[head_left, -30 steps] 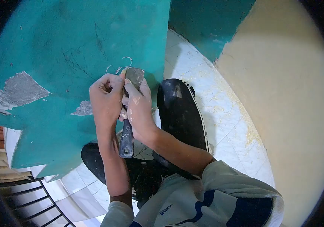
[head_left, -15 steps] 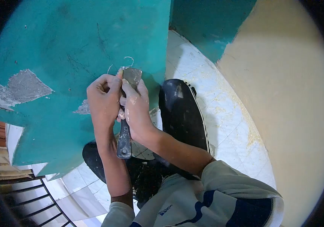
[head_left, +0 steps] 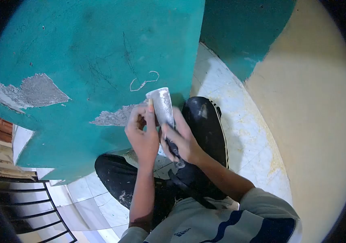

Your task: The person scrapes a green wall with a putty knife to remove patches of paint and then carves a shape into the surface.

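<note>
Crouching on the white tiled floor (head_left: 237, 121), a person is clamping both grips, right hand (head_left: 182, 139) and left hand (head_left: 142, 135), around a dark-handled metal scraper (head_left: 162, 109), its blade lying against the flaking teal painted wall (head_left: 80, 48); pushing under the paint's edge looks next.

The scraper's handle (head_left: 172, 146) is mostly hidden inside the right hand (head_left: 183, 141), which is motion-blurred, as is the blade (head_left: 161, 106). The railing (head_left: 27, 202) (lower left) is cut off by the dark lens rim. Both knees are partly covered by the arms.
</note>
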The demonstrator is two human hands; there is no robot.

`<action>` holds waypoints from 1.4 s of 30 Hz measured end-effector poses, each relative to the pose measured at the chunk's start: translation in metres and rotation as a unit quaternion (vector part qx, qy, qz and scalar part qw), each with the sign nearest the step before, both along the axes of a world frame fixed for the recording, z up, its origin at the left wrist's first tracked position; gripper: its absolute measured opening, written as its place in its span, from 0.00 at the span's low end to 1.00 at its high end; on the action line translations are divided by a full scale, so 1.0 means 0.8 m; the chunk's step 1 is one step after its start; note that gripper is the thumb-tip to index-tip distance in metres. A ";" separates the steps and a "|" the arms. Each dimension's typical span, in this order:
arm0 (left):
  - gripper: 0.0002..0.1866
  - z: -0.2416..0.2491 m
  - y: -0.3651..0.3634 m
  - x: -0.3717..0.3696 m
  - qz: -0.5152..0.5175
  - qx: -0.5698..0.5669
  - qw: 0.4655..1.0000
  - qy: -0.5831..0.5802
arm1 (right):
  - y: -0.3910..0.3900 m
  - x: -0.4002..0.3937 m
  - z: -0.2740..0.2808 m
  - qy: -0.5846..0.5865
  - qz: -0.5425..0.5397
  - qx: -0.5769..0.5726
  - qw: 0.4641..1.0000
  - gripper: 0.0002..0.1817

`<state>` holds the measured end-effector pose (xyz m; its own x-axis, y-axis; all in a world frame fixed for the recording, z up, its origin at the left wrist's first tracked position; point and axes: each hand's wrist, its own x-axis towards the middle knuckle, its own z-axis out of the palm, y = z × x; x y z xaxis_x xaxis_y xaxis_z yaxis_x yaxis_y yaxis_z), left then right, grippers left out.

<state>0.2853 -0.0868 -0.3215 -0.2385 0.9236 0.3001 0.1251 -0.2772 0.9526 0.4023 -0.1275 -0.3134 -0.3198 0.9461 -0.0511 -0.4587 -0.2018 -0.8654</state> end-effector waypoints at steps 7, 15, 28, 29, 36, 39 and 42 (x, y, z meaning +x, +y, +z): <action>0.07 -0.027 0.002 0.008 0.074 0.082 0.994 0.014 | -0.028 0.082 -0.068 -0.375 -0.091 0.251 0.888 0.23; 0.23 -0.027 0.032 0.020 0.236 0.245 0.857 0.386 | -0.001 0.098 -0.050 -0.172 -0.240 0.124 0.947 0.22; 0.40 -0.011 0.061 0.022 0.041 0.218 0.816 0.534 | -0.029 0.138 -0.051 -0.128 -0.341 0.081 0.928 0.21; 0.39 -0.027 0.060 0.023 -0.081 0.215 0.806 0.546 | -0.030 0.138 -0.051 -0.132 -0.342 0.083 0.927 0.22; 0.27 -0.020 0.028 0.043 -0.294 0.219 0.827 0.426 | -0.041 0.133 -0.036 -0.117 -0.234 0.123 0.957 0.22; 0.26 -0.022 0.037 0.038 -0.287 0.099 0.938 0.164 | -0.033 0.113 -0.025 -0.131 -0.139 0.123 0.974 0.20; 0.35 -0.029 0.043 0.041 -0.332 -0.061 0.924 -0.180 | -0.014 0.072 -0.008 -0.088 -0.112 0.088 0.986 0.20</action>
